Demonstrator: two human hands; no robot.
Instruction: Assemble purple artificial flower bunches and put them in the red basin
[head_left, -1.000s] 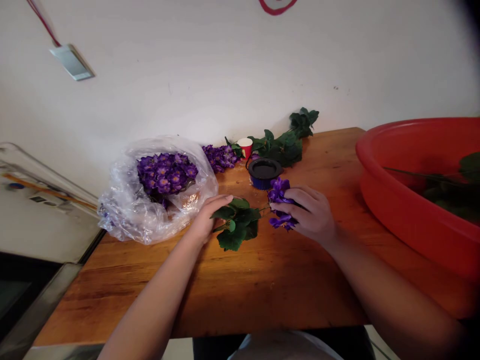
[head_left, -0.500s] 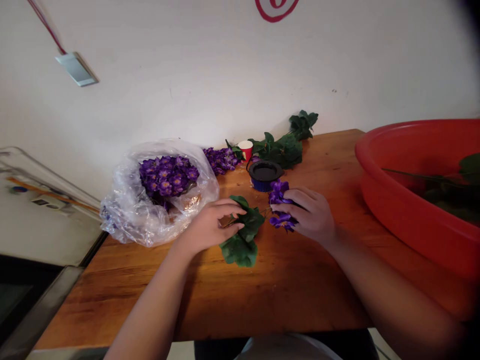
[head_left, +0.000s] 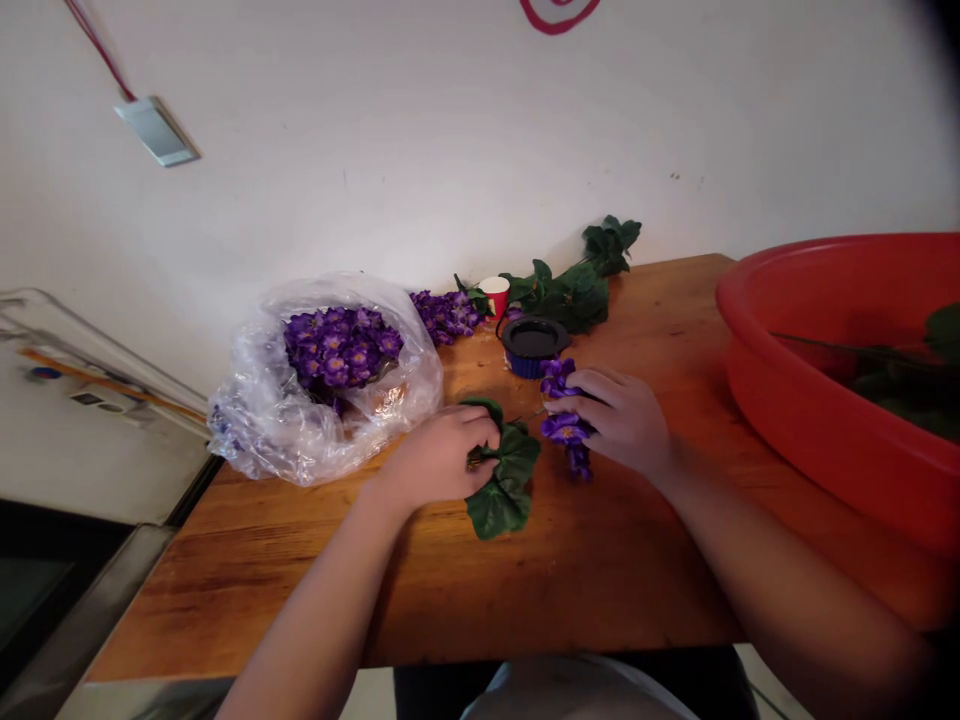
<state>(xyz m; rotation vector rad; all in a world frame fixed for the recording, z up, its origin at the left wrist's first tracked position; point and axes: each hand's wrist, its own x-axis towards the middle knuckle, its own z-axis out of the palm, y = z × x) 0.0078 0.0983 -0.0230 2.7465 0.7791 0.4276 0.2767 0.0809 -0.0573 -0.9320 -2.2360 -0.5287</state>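
Note:
Over the middle of the wooden table, my left hand (head_left: 448, 455) closes its fingers on a cluster of green artificial leaves (head_left: 506, 490). The leaves spread out to the right of my fingertips. To their right, my right hand (head_left: 622, 415) has its fingers bent around purple artificial flowers (head_left: 566, 430), whose blooms stick out on its left side. A thin stem shows in the gap between leaves and flowers. Just behind my right hand stands a dark blue ribbed pot (head_left: 531, 345) with a black top.
A clear plastic bag (head_left: 255, 410) holding purple flowers (head_left: 337, 350) lies at the left. Along the wall are more purple flowers (head_left: 448, 316), a red-and-white paper cup (head_left: 494, 295) and leafy stems (head_left: 559, 295). A large red basin (head_left: 810, 440) with greenery stands at the right.
My left hand has moved slightly right and its fingers have closed on the leaves. My right hand still holds the purple flowers, now turned so that more blooms hang below it.

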